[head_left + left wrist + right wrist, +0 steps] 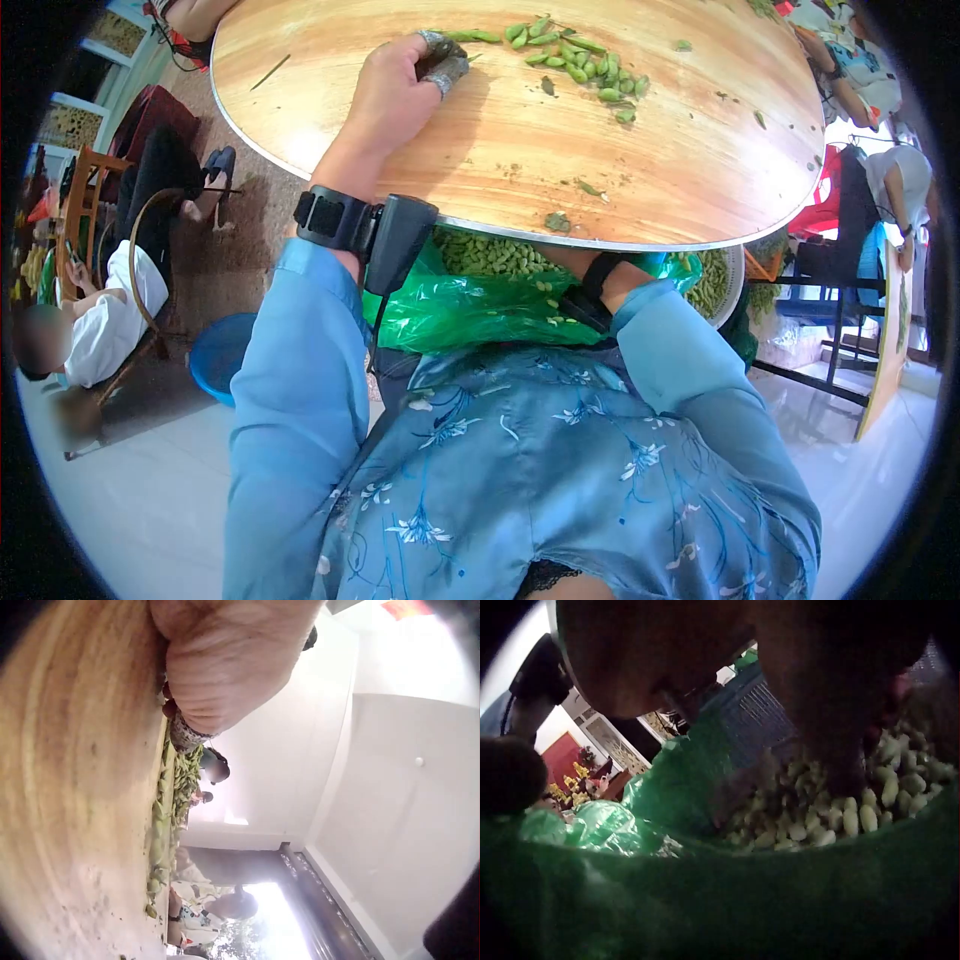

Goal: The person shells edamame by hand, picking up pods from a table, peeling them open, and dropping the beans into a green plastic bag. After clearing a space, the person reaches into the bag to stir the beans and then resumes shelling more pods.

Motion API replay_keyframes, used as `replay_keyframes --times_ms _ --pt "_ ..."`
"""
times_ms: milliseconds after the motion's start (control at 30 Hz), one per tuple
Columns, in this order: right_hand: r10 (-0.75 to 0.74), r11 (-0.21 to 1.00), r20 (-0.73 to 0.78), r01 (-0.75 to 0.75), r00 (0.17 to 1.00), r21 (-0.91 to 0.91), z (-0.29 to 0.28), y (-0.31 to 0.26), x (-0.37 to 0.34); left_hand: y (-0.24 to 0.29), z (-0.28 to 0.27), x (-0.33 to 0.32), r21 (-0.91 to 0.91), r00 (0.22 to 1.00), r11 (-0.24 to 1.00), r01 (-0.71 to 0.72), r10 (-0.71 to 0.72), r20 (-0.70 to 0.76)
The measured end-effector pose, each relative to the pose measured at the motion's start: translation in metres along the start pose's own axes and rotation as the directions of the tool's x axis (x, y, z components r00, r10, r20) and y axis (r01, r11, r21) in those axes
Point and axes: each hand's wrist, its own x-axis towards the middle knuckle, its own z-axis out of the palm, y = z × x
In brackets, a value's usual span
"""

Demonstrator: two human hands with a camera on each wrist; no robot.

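Note:
On the round wooden table [640,170], the left hand [395,95] has curled fingers with grey wrapping on the tips, pinching the end of a green pod [473,36]. A pile of green pods [585,65] lies to its right. In the left wrist view, the hand [225,671] is low over the tabletop, its fingertips mostly hidden. The right hand [832,697] reaches down below the table edge to shelled beans [802,817] inside a green plastic bag [682,780]; it is dark there, and its grip is unclear. The table hides its fingers in the head view.
A white basket [738,285] with beans stands right of the green bag on the lap. A blue basin [222,355] is on the floor at left. One person sits on a chair at left; others are around the table's far side and at right.

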Motion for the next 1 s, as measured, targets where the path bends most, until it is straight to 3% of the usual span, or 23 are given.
replay_keyframes --times_ms 200,400,1000 --pt "0.027 0.852 -0.022 -0.034 0.999 -0.523 -0.003 0.002 0.000 -0.003 0.002 0.001 0.028 1.000 1.000 0.004 -0.003 -0.015" --pt "0.041 0.455 -0.050 -0.064 0.998 -0.888 -0.008 0.010 -0.009 -0.003 0.002 0.001 0.056 1.000 0.998 0.002 -0.001 -0.020" --pt "-0.079 0.790 -0.180 -0.049 0.981 -0.611 -0.027 0.010 -0.027 -0.011 0.001 0.004 -0.001 0.999 0.999 -0.039 0.039 0.012"
